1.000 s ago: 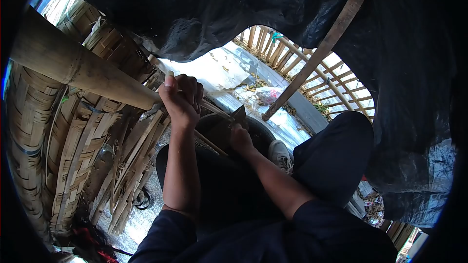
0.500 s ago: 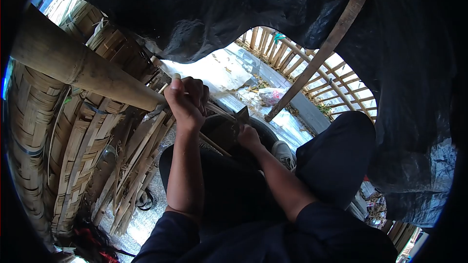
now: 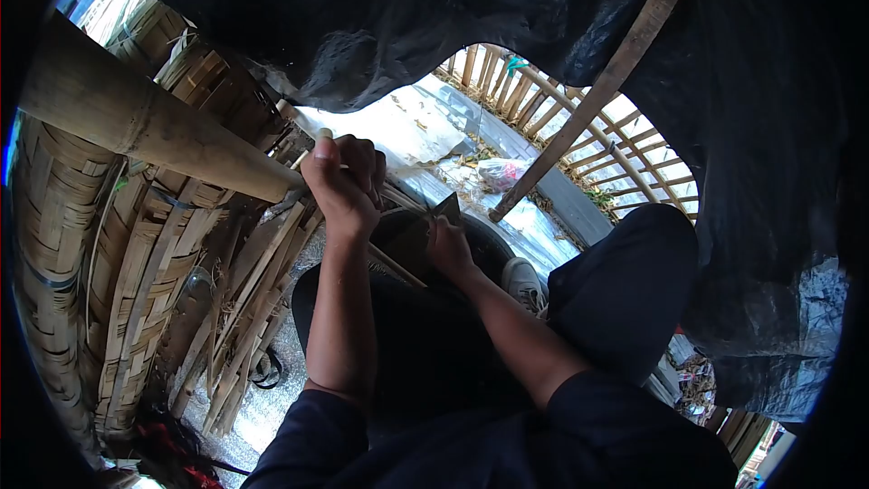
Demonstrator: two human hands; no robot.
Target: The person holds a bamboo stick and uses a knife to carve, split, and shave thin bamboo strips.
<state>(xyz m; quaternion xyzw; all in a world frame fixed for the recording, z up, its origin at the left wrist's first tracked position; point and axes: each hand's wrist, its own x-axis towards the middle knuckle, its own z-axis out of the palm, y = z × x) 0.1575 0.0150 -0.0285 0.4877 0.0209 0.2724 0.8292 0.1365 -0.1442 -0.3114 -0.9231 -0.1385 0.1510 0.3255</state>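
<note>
The left hand [image 3: 346, 183] is curled tight around a thin, pale strip [image 3: 404, 199], thumb up. The strip slants down toward the right hand [image 3: 449, 249], which is folded around a flat, dark, pointed blade [image 3: 447, 208]. Beneath is a dark thing with a round edge [image 3: 494, 241]. Past the blade lies bright, open ground [image 3: 412, 138]. A smooth, fat bamboo pole [image 3: 163, 131] ends right beside the left hand. Crinkly black sheet [image 3: 362, 45] hangs ahead.

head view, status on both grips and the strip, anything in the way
Left grip closed around thin strip. Right grip closed on blade, contact with strip unclear. Thick bamboo pole close beside left grip.
</note>
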